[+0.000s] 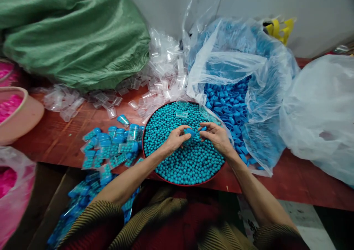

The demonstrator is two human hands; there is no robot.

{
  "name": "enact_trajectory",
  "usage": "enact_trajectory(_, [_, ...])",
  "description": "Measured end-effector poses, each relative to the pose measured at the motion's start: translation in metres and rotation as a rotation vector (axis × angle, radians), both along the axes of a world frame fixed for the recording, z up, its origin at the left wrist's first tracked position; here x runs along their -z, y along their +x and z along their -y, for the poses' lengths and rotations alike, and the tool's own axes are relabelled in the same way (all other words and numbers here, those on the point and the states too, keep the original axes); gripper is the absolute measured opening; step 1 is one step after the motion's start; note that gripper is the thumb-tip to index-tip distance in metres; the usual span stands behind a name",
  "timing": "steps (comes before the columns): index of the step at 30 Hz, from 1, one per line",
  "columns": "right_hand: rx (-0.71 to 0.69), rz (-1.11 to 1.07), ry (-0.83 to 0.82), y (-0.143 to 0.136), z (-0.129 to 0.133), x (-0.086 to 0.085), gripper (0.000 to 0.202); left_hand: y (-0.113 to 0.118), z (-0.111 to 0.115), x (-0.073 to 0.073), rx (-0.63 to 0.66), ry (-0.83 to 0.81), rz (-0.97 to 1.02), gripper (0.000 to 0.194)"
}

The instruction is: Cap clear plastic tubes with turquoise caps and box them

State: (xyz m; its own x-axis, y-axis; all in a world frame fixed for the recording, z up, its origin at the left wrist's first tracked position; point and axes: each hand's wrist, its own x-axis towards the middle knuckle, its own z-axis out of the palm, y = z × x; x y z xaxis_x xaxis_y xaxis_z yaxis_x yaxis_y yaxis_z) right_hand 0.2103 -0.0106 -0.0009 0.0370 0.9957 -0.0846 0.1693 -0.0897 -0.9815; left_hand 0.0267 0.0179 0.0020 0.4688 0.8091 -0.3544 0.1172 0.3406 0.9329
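Below me, a round red-rimmed tub (143,146) is full of small turquoise beads (182,165). Over its middle, my left hand (176,138) is closed on a small container with a blue cap (189,132); its clear lower part is hard to make out against the beads. Just to the right, my right hand (217,136) pinches a small blue cap (203,128) between thumb and fingers. The two hands are close together but apart. On the beads beyond them lies an empty clear container (181,114).
Bead-filled, blue-capped containers (113,143) are heaped left of the tub, with more below the table edge. Empty clear containers (166,69) are piled behind. An open plastic bag (226,63) holds blue caps (229,102). A green sack (77,36) and white bag (320,113) flank them.
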Motion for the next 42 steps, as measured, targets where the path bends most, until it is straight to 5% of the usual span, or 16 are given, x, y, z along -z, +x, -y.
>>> enact_trajectory(3, [0.041,0.118,0.103,-0.008,0.001,-0.003,0.045,0.003,0.0,0.003,-0.008,0.124,0.021,0.028])
enact_trajectory(7, [-0.128,0.452,0.274,-0.02,0.006,-0.005,0.044,0.007,0.005,0.006,-0.049,0.192,0.07,0.03])
enact_trajectory(11, [-0.252,0.693,0.34,-0.032,0.015,0.002,0.077,0.007,0.008,0.007,-0.109,0.243,0.048,0.041])
enact_trajectory(13, [-0.231,0.771,0.35,-0.038,0.017,0.007,0.093,0.007,0.009,0.007,-0.125,0.278,0.076,0.041])
enact_trajectory(16, [-0.15,0.831,0.383,-0.043,0.017,0.01,0.087,0.008,0.011,0.005,-0.124,0.274,0.136,0.04])
enact_trajectory(22, [-0.135,0.802,0.46,-0.046,0.013,0.008,0.076,0.009,0.018,-0.001,-0.158,0.176,0.141,0.034])
enact_trajectory(27, [-0.12,0.786,0.387,-0.05,0.017,0.007,0.078,0.01,0.021,0.002,-0.191,0.253,0.065,0.028])
enact_trajectory(30, [-0.193,0.662,0.328,-0.044,0.016,0.002,0.079,0.007,0.021,0.009,-0.179,0.219,0.062,0.026])
enact_trajectory(33, [-0.296,0.491,0.207,-0.035,0.012,-0.004,0.058,0.002,0.02,0.016,-0.129,0.208,0.085,0.021])
enact_trajectory(36, [-0.202,0.344,0.135,-0.032,0.008,-0.005,0.034,-0.001,0.022,0.016,-0.093,0.259,0.058,0.025])
enact_trajectory(42, [-0.011,0.286,0.185,-0.037,0.012,-0.001,0.025,-0.001,0.027,0.011,-0.072,0.362,0.001,0.044])
